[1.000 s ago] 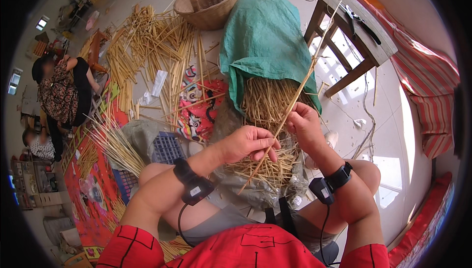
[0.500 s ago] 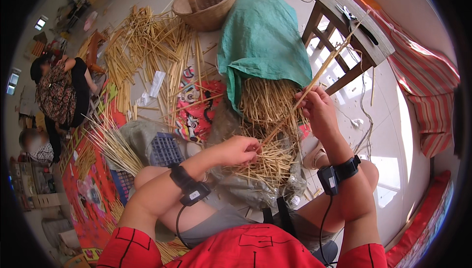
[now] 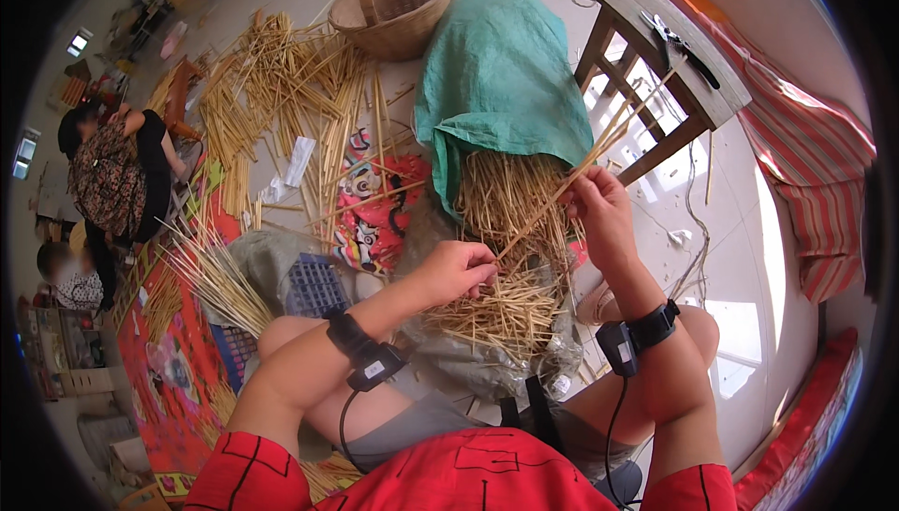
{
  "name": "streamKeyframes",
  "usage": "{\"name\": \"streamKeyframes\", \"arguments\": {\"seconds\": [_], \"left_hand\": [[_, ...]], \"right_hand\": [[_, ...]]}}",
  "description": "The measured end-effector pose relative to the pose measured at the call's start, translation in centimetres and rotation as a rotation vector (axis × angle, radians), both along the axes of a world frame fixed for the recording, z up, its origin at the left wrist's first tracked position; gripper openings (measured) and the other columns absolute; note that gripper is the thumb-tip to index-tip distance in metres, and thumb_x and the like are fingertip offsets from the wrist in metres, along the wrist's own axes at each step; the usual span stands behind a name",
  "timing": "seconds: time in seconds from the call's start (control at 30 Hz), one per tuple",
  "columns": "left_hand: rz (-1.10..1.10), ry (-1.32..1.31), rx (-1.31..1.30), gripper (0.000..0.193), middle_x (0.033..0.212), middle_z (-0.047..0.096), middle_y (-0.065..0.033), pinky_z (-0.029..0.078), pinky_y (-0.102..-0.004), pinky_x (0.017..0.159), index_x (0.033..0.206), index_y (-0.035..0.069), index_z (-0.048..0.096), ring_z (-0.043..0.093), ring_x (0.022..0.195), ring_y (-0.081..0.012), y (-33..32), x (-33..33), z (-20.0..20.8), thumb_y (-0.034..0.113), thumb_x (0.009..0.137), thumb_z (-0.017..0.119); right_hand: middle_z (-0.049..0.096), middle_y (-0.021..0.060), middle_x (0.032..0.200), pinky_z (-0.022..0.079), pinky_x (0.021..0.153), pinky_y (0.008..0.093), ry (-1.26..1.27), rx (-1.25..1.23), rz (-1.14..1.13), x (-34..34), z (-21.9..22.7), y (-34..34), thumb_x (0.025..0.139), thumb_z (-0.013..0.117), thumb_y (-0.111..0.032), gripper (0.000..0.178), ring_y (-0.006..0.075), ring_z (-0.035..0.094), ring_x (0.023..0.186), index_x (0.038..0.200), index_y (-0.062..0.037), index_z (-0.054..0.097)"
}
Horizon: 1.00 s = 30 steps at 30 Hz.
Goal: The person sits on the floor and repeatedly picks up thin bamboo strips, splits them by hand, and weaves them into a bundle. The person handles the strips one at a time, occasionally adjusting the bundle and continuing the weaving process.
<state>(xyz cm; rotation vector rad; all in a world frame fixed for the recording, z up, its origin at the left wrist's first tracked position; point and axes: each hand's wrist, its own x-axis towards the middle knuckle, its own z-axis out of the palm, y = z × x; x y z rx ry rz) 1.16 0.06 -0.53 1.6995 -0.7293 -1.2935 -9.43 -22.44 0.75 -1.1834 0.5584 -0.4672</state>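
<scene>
A long straw stalk (image 3: 536,222) runs slantwise between my hands, its frayed upper end reaching toward the stool. My left hand (image 3: 459,270) is closed at its lower end, fingers curled together. Further up the stalk, the thumb and fingers of my right hand (image 3: 604,219) pinch it. Beneath my hands, a heap of short straw pieces (image 3: 506,310) lies on a clear plastic sheet (image 3: 468,366). Just beyond, long straw (image 3: 510,194) spills from the mouth of a green woven sack (image 3: 506,66).
A wooden stool (image 3: 670,52) with pruning shears (image 3: 663,31) stands far right. A wicker basket (image 3: 398,19) sits behind. Scattered stalks (image 3: 281,80) cover the floor at left, near a blue plastic crate (image 3: 316,284). Two people (image 3: 117,169) are at far left.
The stalk's upper end has dropped lower and now shows split strands. My right hand has shifted slightly down the picture; my left hand has risen slightly.
</scene>
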Motion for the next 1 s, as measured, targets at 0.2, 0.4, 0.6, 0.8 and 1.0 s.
{"name": "streamKeyframes", "arguments": {"seconds": [0.2, 0.4, 0.6, 0.8, 1.0], "left_hand": [[-0.078, -0.332, -0.001, 0.013, 0.068, 0.064, -0.0111, 0.049, -0.0291, 0.050, 0.087, -0.002, 0.062, 0.064, 0.054, -0.0155, 1.5, 1.0, -0.6, 0.011, 0.087, 0.061], [0.052, -0.790, -0.054, 0.013, 0.063, 0.062, -0.0164, 0.050, -0.0341, 0.052, 0.087, 0.001, 0.062, 0.065, 0.055, -0.0239, 2.5, 3.3, -2.2, 0.014, 0.086, 0.062], [0.401, -0.336, -0.135, 0.017, 0.072, 0.066, -0.0059, 0.046, -0.0222, 0.047, 0.089, -0.002, 0.060, 0.056, 0.051, -0.0073, 0.8, 5.5, 1.9, 0.015, 0.089, 0.062], [0.476, -0.119, -0.203, 0.016, 0.073, 0.066, -0.0058, 0.041, -0.0185, 0.046, 0.091, -0.001, 0.060, 0.050, 0.050, -0.0042, 0.7, 6.2, 3.0, 0.015, 0.089, 0.064], [0.325, 0.084, -0.172, 0.019, 0.076, 0.066, -0.0062, 0.038, -0.0174, 0.049, 0.095, -0.002, 0.061, 0.047, 0.052, -0.0034, 0.4, 3.5, 3.4, 0.016, 0.090, 0.063]], "right_hand": [[0.064, 0.0053, 0.094, 0.048, 0.063, 0.0213, -0.158, -0.101, -0.619, -3.4, 2.0, -10.7, 0.094, 0.057, -0.017, 0.015, 0.0114, 0.060, 0.077, 0.102, -0.0047, 0.058], [0.062, 0.0036, 0.099, 0.046, 0.071, 0.0247, -0.189, -0.063, -1.058, -7.1, 4.3, -15.0, 0.095, 0.056, -0.018, 0.016, 0.0115, 0.059, 0.084, 0.106, -0.0063, 0.057], [0.063, 0.0050, 0.073, 0.046, 0.057, 0.0281, 0.408, -0.556, 0.160, -3.9, 0.8, -6.0, 0.088, 0.057, -0.011, 0.011, 0.0127, 0.059, 0.064, 0.089, -0.0004, 0.061], [0.064, 0.0224, 0.082, 0.051, 0.071, 0.0470, 0.633, -1.116, 0.847, -3.8, -3.8, 3.8, 0.074, 0.061, -0.008, 0.013, 0.0400, 0.062, 0.080, 0.084, -0.0008, 0.063], [0.066, 0.0131, 0.085, 0.050, 0.068, 0.0299, 0.291, -0.519, 0.545, -0.6, -0.4, 6.6, 0.083, 0.065, -0.012, 0.022, 0.0199, 0.064, 0.075, 0.100, 0.0021, 0.062]]}}
